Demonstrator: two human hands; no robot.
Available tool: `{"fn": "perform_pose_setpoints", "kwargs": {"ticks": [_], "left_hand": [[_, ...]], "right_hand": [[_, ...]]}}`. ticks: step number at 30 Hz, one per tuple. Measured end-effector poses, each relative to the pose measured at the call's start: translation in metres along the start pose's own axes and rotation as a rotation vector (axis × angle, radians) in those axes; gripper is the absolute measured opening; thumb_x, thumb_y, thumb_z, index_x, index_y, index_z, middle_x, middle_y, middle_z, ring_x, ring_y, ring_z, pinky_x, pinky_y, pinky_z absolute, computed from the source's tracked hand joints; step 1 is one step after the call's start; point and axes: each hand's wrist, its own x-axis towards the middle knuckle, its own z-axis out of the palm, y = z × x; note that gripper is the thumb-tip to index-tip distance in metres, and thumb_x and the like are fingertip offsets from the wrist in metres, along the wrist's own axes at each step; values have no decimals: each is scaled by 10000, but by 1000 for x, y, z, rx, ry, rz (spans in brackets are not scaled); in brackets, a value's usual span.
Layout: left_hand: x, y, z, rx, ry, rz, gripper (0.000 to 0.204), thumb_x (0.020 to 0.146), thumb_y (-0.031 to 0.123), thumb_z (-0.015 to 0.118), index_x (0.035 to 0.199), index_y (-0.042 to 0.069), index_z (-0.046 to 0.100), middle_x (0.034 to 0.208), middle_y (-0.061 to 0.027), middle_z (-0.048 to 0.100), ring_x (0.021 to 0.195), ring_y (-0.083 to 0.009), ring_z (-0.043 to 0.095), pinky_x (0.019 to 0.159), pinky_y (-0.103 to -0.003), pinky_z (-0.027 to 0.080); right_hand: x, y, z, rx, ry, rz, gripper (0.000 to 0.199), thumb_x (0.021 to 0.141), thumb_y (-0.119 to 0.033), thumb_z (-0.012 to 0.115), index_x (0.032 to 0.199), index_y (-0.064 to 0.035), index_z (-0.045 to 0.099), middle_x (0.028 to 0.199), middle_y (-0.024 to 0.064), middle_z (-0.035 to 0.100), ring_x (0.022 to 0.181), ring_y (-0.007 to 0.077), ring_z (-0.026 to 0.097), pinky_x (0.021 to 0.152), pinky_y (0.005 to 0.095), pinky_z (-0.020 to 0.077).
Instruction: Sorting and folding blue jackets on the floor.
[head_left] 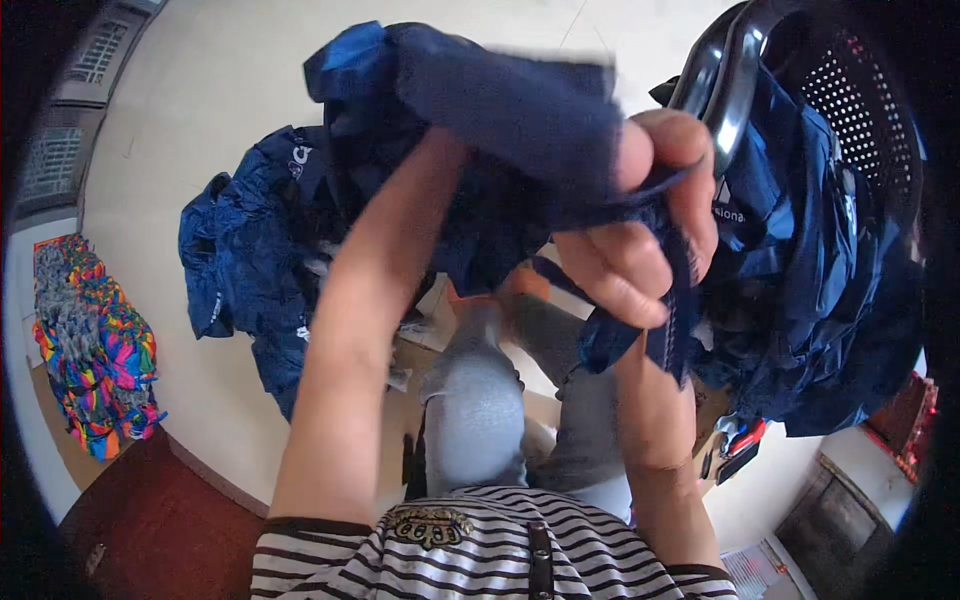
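A soft piece of navy fabric (pixel 510 110) is held up in front of me, slightly blurred, with a brighter blue patch at its far left end. My left forearm (pixel 345 310) reaches up into it, and the cloth covers that hand's fingers. At the fabric's right edge, my right hand (pixel 640 235) is closed, its fingers curled round the edge and a narrow navy strip (pixel 672 300). The strip dangles below the knuckles with a line of pale stitching or teeth. What kind of article this is, I cannot make out.
Crumpled navy fabric articles (pixel 250 240) with white lettering lie at left. More navy articles (pixel 800 260) hang over a black chair (pixel 735 80) at right. Red-handled tools (pixel 740 435) lie below them. Multicoloured bundles (pixel 95 345) stand far left, beside a dark red surface (pixel 165 520).
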Motion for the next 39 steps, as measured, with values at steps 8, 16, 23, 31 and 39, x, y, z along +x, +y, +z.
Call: {"fn": "perform_pose_setpoints", "kwargs": {"ticks": [8,16,23,31,39], "left_hand": [[-98,-65,125,-411,7,442,374,872,231,479,1176,22,541,1033,-191,620,975,-278,607,815,-358,492],[-190,-136,136,-215,702,-416,437,773,107,587,1194,18,506,1175,-160,557,1120,-342,500,905,-402,432],[-207,-265,198,-1900,305,-1167,462,780,254,647,1158,28,505,1205,-148,517,1153,-359,453,942,-533,395],[-184,-238,184,-1462,372,-1510,580,733,370,680,1173,39,500,1170,-136,566,1070,-345,531,879,-563,415],[-217,-378,262,-1189,247,-678,532,791,387,598,1188,44,512,1157,-100,583,1032,-311,555,883,-490,439]], "right_hand": [[-5,-4,6,-115,89,-139,247,968,-188,363,1132,-19,438,1119,186,525,319,84,375,341,216,461],[-9,-28,5,-97,-7,-175,293,976,-243,358,1196,-58,414,1110,148,539,328,68,367,353,205,457],[8,-8,24,-378,186,-341,288,972,-249,385,1194,-75,446,971,104,572,364,61,323,344,186,380],[-12,-17,13,-559,266,-377,233,968,-279,401,1022,-99,538,579,-8,418,381,56,263,335,177,297],[-9,-20,27,-795,487,-489,290,963,-332,396,988,-80,536,596,22,521,374,78,399,342,237,377]]}}
